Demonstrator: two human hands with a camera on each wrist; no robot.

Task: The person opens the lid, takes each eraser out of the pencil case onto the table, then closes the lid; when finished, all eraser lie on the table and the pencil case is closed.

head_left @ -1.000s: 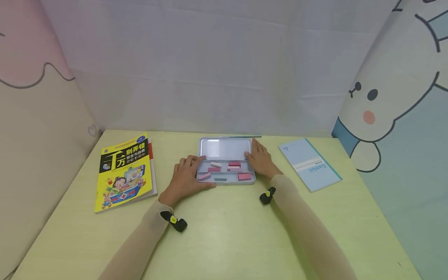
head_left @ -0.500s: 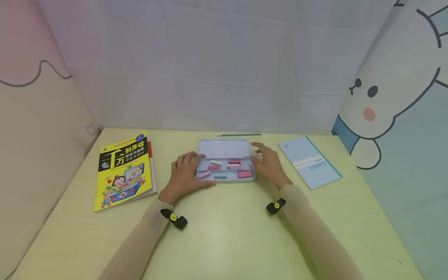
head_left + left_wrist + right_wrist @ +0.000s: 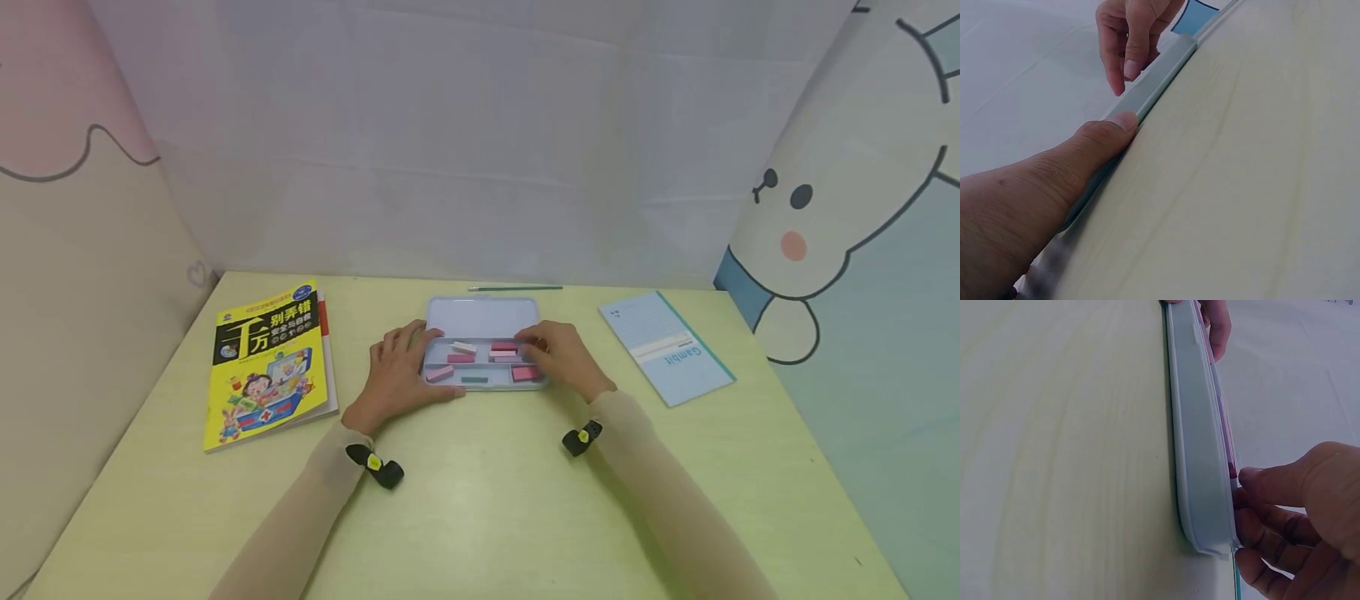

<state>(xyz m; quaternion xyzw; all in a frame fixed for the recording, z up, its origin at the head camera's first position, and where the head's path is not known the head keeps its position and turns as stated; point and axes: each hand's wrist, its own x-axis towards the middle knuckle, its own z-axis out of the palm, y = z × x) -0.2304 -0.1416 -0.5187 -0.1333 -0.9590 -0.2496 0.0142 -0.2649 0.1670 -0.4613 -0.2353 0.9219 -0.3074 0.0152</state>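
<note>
A pale pencil case (image 3: 491,385) lies with its lid (image 3: 482,317) folded back. Inside are several pink and whitish eraser-like blocks, among them a pink block (image 3: 527,373) in the front right compartment and a whitish one (image 3: 463,347) behind. My left hand (image 3: 397,367) grips the case's left end, thumb along the front wall. At the right end, my right hand (image 3: 562,354) has its fingers loosely bent over the rim, thumb and fingertips by the right compartments. The right wrist view shows the thumb (image 3: 1266,484) near a dark pink corner; no held block is visible.
A yellow illustrated book (image 3: 262,375) lies on another book at the left. To the right is a light blue notebook (image 3: 667,346). A thin pencil (image 3: 517,288) lies behind the case, near the table's back edge.
My right hand has left the raised lid's right edge, drawn off to the right, then come back in over the case's right end. The lid has tilted further back. The left hand has stayed put.
</note>
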